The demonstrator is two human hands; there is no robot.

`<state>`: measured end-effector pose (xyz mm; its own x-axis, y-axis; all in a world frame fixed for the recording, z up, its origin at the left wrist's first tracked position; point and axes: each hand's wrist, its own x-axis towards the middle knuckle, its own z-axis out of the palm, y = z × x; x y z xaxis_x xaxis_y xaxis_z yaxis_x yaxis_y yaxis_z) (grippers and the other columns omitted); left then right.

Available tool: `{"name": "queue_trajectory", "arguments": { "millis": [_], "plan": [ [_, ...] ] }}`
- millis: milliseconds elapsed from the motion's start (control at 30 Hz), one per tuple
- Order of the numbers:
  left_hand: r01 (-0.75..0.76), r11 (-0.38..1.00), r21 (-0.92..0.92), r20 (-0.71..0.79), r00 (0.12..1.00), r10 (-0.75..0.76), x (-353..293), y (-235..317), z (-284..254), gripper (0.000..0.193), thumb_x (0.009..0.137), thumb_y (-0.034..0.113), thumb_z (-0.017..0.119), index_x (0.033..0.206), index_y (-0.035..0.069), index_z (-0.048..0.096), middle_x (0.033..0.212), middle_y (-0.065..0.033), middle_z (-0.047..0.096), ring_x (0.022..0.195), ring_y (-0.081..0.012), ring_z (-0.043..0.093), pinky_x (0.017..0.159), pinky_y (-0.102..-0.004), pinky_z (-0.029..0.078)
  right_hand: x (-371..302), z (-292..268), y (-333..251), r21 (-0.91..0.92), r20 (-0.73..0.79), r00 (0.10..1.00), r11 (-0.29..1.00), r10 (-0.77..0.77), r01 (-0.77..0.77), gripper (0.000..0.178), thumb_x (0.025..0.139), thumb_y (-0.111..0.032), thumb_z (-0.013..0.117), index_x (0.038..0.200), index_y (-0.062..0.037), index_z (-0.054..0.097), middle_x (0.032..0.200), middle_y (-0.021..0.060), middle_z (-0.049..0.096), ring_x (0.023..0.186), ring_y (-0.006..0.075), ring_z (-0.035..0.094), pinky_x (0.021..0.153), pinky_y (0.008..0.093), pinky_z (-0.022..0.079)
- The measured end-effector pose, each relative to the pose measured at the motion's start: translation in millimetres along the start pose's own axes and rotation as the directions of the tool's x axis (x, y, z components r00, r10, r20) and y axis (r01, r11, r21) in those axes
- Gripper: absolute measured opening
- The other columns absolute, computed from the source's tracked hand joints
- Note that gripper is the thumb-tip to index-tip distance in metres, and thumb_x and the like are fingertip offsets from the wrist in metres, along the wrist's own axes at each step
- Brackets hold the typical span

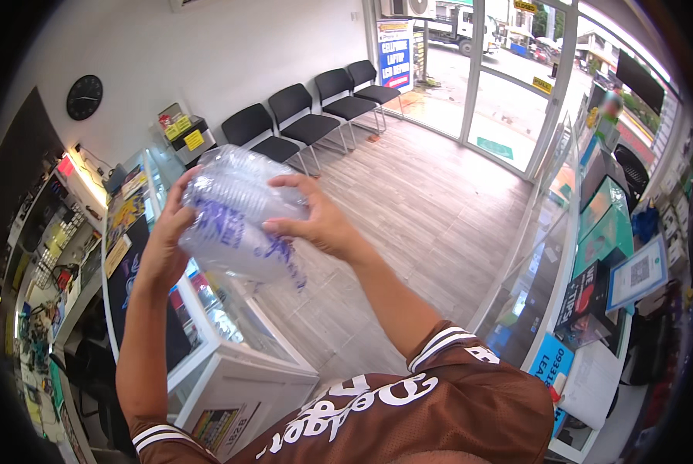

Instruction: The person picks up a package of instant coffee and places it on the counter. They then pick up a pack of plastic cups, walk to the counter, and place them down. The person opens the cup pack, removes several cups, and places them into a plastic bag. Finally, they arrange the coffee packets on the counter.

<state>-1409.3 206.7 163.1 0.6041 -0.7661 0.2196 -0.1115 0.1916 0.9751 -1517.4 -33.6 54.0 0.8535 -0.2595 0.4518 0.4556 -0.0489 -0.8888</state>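
Note:
A clear plastic pack of what look like nested plastic cups (238,197), with purple print on its wrapping, is held up in front of me above the counter's edge. My left hand (170,228) grips its left side, the thumb lying against the wrapping and the other fingers partly hidden behind. On the right side, my right hand (319,220) closes round the pack with thumb and fingers pressed on the film. The pack is tilted, and its ridged rims show through the upper part.
A glass display counter (215,309) stands below my left arm; another glass counter (536,263) runs along the right. Black chairs (304,116) line the far wall, left of a glass door (513,100). A wall clock (85,97) hangs at upper left. Wood-look floor (416,201) lies between the counters.

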Motion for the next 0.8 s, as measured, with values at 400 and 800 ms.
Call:
{"name": "queue_trajectory", "arguments": {
  "millis": [400,800],
  "plan": [
    [0.186,0.98,-0.066,-0.312,0.929,-0.198,140,-113,-232,0.081,0.099,0.032,0.067,0.166,0.01,0.027,0.159,-0.017,0.047,0.137,-0.0292,0.059,0.112,-0.0418,0.053,227,79,210,-0.031,0.139,0.987,0.996,0.086,-0.082,0.07,0.083,-0.05,0.086,0.137,-0.0136,0.061,0.145,0.0177,0.045,0.141,0.0362,0.044,0.122,0.0447,0.034],
    [0.066,0.994,0.083,-0.488,0.873,-0.017,285,-108,-442,0.058,0.105,0.027,0.065,0.158,0.013,0.046,0.154,-0.0087,0.052,0.134,-0.0183,0.055,0.116,-0.0349,0.044,512,162,309,0.367,0.358,0.898,0.845,0.257,-0.388,0.072,0.092,-0.024,0.084,0.151,-0.0025,0.048,0.135,0.0157,0.061,0.116,0.0216,0.067,0.097,0.0324,0.057]
  ]
}}
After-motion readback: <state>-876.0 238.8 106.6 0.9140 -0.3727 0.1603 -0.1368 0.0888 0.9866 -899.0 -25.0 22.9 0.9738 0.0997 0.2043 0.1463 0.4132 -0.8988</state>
